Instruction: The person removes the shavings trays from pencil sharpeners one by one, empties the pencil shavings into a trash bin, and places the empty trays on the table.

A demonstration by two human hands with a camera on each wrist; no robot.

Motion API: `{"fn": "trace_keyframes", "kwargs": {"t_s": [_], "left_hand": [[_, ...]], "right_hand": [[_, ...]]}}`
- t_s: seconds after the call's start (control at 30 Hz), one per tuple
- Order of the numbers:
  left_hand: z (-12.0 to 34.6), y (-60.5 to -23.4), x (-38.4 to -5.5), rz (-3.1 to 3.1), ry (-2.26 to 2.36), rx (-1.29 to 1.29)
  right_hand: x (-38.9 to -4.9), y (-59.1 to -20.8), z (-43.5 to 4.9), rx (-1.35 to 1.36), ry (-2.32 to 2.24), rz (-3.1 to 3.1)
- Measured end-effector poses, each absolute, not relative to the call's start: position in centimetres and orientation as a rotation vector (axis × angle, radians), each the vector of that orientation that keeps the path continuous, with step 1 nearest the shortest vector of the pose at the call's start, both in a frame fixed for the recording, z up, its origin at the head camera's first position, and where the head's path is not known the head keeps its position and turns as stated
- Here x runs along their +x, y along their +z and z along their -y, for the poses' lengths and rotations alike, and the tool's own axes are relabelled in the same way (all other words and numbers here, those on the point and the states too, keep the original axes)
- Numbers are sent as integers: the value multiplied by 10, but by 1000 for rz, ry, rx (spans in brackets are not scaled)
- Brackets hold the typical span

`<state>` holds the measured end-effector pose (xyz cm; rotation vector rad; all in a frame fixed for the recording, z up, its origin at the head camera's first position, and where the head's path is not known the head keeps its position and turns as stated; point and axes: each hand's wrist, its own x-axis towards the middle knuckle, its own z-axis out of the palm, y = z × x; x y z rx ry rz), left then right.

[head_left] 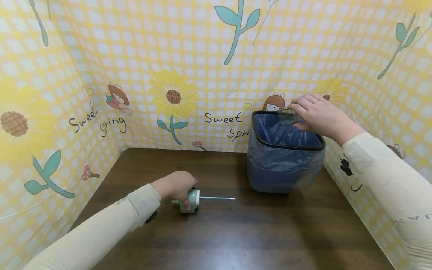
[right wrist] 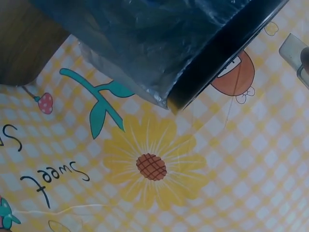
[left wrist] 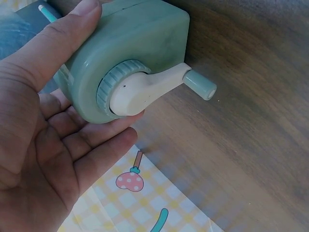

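My left hand (head_left: pixel 180 185) grips a pale green pencil sharpener (head_left: pixel 194 200) on the table, thumb on one side and fingers on the other. A light blue pencil (head_left: pixel 217 198) sticks out of its front, pointing right. The left wrist view shows its white crank arm (left wrist: pixel 133 95) with a green knob (left wrist: pixel 200 85). Over the bin's opening, my right hand (head_left: pixel 318 114) pinches a small see-through box (head_left: pixel 287 117), which looks like the sharpener's shavings drawer. In the right wrist view only part of this box (right wrist: pixel 292 53) and a fingertip show. Its contents cannot be made out.
A blue bin (head_left: pixel 268 172) with a black rim and a clear plastic liner stands at the back right of the dark wooden table (head_left: pixel 216 236). Yellow checked cloth (head_left: pixel 209 93) with printed flowers hangs around the back and sides.
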<state>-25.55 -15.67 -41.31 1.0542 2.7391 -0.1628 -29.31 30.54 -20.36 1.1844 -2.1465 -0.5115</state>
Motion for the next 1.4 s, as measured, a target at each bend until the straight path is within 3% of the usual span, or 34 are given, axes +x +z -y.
{"fn": "trace_keyframes", "kwargs": {"t_s": [0.7,1.4], "left_hand": [[157,-416,-256,-2736,-175,1038],[158,-415,-256,-2745,-169,1062]], "right_hand": [[-296,-220,-303,1172,-191,2174],[-280,-228,-295,733,213,2583]]}}
